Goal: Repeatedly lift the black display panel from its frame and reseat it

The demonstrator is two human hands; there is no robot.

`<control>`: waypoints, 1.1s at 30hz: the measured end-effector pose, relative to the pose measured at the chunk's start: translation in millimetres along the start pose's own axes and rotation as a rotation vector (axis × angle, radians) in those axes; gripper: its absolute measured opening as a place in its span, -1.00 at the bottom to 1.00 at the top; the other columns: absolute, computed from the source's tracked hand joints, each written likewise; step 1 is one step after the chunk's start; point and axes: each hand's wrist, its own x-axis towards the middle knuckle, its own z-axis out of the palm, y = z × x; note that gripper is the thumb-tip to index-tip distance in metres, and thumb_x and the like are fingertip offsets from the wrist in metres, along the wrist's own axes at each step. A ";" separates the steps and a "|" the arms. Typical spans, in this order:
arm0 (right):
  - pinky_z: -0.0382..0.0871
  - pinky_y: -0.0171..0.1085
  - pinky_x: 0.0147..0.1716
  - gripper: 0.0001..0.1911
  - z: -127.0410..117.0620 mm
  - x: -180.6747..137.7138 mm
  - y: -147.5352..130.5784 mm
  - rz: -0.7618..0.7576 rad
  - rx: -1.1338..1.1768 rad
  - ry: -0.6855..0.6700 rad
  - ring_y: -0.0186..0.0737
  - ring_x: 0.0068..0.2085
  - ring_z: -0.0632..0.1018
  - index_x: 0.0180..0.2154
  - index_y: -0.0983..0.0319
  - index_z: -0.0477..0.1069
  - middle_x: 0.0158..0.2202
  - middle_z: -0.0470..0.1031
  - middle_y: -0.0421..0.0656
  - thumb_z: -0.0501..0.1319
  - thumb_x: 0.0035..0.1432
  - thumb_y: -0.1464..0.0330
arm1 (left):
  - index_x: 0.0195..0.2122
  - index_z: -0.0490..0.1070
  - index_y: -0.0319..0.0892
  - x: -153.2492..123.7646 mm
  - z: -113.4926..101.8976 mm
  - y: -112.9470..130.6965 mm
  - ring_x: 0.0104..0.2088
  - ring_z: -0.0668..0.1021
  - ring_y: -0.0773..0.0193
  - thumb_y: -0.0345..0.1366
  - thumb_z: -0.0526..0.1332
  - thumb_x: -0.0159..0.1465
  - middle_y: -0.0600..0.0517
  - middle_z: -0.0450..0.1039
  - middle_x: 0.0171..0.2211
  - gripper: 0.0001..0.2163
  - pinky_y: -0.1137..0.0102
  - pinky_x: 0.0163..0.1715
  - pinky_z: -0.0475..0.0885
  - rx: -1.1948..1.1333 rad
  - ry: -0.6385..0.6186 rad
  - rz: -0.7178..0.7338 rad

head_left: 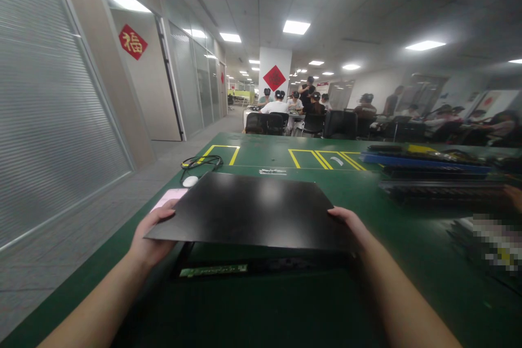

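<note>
A large flat black sheet (253,209) is held level just above the green table (310,304), one hand at each near corner. My left hand (151,239) grips its near left corner, thumb on top. My right hand (350,225) grips the near right corner, fingers closed on the edge. Under the sheet lies a dark tray with a green strip (214,270) showing at its front.
A pink card (170,196), a white mouse (190,180) and a coiled black cable (203,162) lie at the left. Stacked black and blue trays (432,174) fill the right side. Yellow tape boxes (322,159) mark the far table. Seated people work at desks beyond.
</note>
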 end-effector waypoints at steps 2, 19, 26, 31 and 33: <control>0.49 -0.19 -0.39 -0.75 3.9 0.1 3.1 0.060 0.034 -0.067 -0.10 -0.39 0.60 -0.25 0.23 0.49 -0.37 0.61 -0.06 0.22 -0.06 0.35 | -0.34 0.50 -0.25 0.3 -2.0 1.9 -0.56 0.52 0.27 -0.46 0.26 -0.20 0.03 0.56 -0.45 -0.69 0.43 -0.56 0.47 0.008 0.040 0.029; 0.41 -0.34 -0.43 -0.53 -1.7 5.5 -5.0 -0.127 -0.109 0.243 -0.24 -0.38 0.59 -0.02 0.24 0.39 -0.35 0.61 -0.04 0.20 -0.05 0.45 | -0.13 0.54 -0.15 2.1 2.1 -10.6 -0.29 0.63 0.05 -0.42 0.29 -0.19 0.03 0.63 -0.21 -0.50 0.37 -0.48 0.53 0.057 0.049 0.041; 0.11 -0.44 -0.66 -0.53 -3.9 9.4 -3.0 -0.214 -0.141 0.335 -0.36 -0.55 0.42 -0.07 0.26 0.42 -0.43 0.59 -0.08 0.23 -0.13 0.42 | -0.14 0.50 -0.18 2.2 1.3 -19.0 -0.25 0.60 0.07 -0.38 0.29 -0.19 0.04 0.60 -0.28 -0.51 0.44 -0.49 0.45 0.110 0.047 0.082; 0.06 -0.45 -0.67 -0.56 -6.3 13.1 1.2 -0.231 -0.157 0.332 -0.38 -0.58 0.37 -0.12 0.27 0.44 -0.45 0.59 -0.06 0.24 -0.15 0.41 | -0.14 0.48 -0.09 1.9 1.6 -21.3 -0.23 0.60 0.04 -0.34 0.29 -0.13 0.05 0.59 -0.23 -0.56 0.37 -0.40 0.48 0.146 0.049 0.067; 0.04 -0.45 -0.67 -0.57 -7.0 14.1 2.7 -0.232 -0.162 0.327 -0.38 -0.59 0.36 -0.14 0.28 0.44 -0.46 0.59 -0.05 0.24 -0.16 0.41 | -0.15 0.49 -0.08 1.6 2.3 -21.4 -0.20 0.59 0.03 -0.34 0.29 -0.12 0.04 0.58 -0.21 -0.57 0.35 -0.36 0.50 0.161 0.040 0.076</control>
